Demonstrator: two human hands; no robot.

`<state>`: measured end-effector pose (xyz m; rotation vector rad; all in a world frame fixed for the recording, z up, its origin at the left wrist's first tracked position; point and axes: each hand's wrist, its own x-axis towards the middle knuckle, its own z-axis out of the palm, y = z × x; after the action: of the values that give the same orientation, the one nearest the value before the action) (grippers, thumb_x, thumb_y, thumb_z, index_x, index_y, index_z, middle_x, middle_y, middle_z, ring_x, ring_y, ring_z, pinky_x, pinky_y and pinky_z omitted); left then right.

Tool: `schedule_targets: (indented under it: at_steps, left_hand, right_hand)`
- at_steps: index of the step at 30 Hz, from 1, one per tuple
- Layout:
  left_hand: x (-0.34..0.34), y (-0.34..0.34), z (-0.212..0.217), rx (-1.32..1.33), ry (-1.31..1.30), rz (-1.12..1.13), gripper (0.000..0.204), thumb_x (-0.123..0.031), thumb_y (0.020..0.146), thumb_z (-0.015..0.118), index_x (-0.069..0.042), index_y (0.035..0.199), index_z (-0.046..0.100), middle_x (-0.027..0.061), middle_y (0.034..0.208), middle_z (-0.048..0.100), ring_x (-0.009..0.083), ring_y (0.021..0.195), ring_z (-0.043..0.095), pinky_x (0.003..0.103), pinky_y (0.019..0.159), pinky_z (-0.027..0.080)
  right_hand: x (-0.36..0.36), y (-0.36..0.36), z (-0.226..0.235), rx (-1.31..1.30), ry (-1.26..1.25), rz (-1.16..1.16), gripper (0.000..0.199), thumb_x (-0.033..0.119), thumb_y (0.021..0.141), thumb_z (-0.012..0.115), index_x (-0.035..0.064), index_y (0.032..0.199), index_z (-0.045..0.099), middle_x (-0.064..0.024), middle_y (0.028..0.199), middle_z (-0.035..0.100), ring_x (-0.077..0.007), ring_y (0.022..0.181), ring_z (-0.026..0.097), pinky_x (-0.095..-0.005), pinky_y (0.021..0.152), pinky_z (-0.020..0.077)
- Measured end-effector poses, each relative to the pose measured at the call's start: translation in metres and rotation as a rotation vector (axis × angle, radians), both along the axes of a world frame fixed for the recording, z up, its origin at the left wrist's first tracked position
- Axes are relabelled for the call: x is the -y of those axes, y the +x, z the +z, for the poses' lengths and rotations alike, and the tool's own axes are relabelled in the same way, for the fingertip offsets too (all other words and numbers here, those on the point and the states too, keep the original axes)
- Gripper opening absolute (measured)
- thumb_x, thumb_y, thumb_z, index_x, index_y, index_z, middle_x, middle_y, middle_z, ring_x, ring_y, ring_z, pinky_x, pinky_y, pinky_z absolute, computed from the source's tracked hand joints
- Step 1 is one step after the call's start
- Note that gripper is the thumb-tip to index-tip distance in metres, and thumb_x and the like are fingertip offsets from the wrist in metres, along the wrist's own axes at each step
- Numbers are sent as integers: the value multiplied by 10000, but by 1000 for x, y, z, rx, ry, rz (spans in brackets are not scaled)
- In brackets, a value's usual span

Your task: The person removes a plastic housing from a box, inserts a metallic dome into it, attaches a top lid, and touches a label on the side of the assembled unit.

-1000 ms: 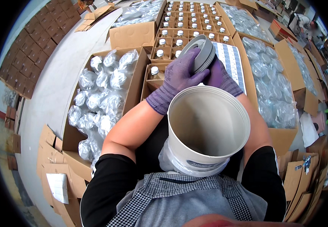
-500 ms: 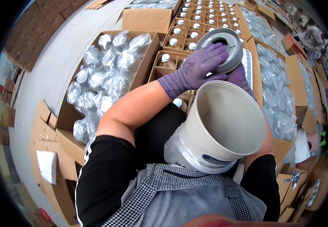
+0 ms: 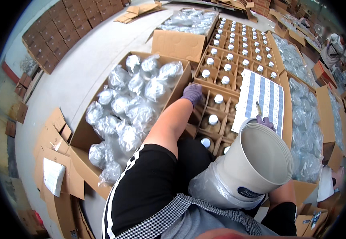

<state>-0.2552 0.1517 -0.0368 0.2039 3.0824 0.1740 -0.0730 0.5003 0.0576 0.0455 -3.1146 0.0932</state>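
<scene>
My left hand (image 3: 192, 94), in a purple glove, is closed over the edge of the divided carton (image 3: 217, 95). Its fingertips are hidden. White-capped bottles (image 3: 213, 120) stand in that carton's compartments. Behind the beige bucket (image 3: 266, 149), my gloved right hand (image 3: 265, 122) is partly hidden, its fingers bent beside the rim of a grey lid (image 3: 246, 122), which it seems to hold. A slim stick-like thing (image 3: 258, 108) shows just above those fingers, against a printed sheet (image 3: 262, 93); whether I hold it, I cannot tell. The bucket leans against me, plastic film (image 3: 211, 185) around its lower part.
To the left stands an open carton (image 3: 81, 153) of plastic-wrapped things (image 3: 137, 103). More bottles (image 3: 242, 51) fill divided cartons ahead. Wrapped goods (image 3: 304, 119) lie in cartons at right. Flattened cardboard (image 3: 57, 153) lies at the left; a person (image 3: 334, 47) is at the far right.
My left hand has left the grey lid and moved down-left to the carton's edge. The lid has dropped mostly behind the bucket beside my right hand. The printed sheet and slim stick now show.
</scene>
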Motion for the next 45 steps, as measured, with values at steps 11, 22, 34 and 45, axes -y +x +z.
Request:
schedule_targets:
  at_steps: [11, 22, 34, 45]
  left_hand:
    - [-41, 120, 348, -644, 230, -312, 529, -533, 787, 765, -110, 1091, 672, 178, 1017, 693, 296, 971, 715, 443, 792, 593]
    - [-77, 249, 321, 22, 712, -513, 1340, -513, 678, 906, 66, 1576, 97, 303, 1403, 508, 375, 1345, 504, 415, 1115, 434]
    - [-65, 275, 291, 420, 1349, -684, 1474, -347, 500, 1022, 19, 1599, 112, 162, 1370, 553, 238, 1287, 545, 370, 1121, 412]
    - [-74, 308, 295, 346, 1305, -494, 936, -402, 738, 838, -15, 1488, 434, 170, 1354, 581, 249, 1260, 568, 363, 1076, 454]
  right_hand:
    - [76, -24, 39, 474, -1741, -163, 1037, 771, 862, 585, -65, 1453, 428, -223, 1357, 559, -308, 1244, 559, -427, 1059, 455]
    - [1, 9, 203, -312, -2251, 411, 767, 632, 965, 541, 88, 1496, 435, -144, 1455, 531, -319, 1310, 536, -482, 1121, 436]
    - [-14, 73, 158, 67, -1933, 556, 746, 534, 899, 667, 9, 1401, 498, -119, 1187, 657, -224, 1100, 643, -378, 941, 538]
    - [34, 190, 191, 42, -1363, 186, 935, 489, 826, 724, -64, 1496, 380, -229, 1396, 477, -277, 1274, 506, -400, 1123, 385]
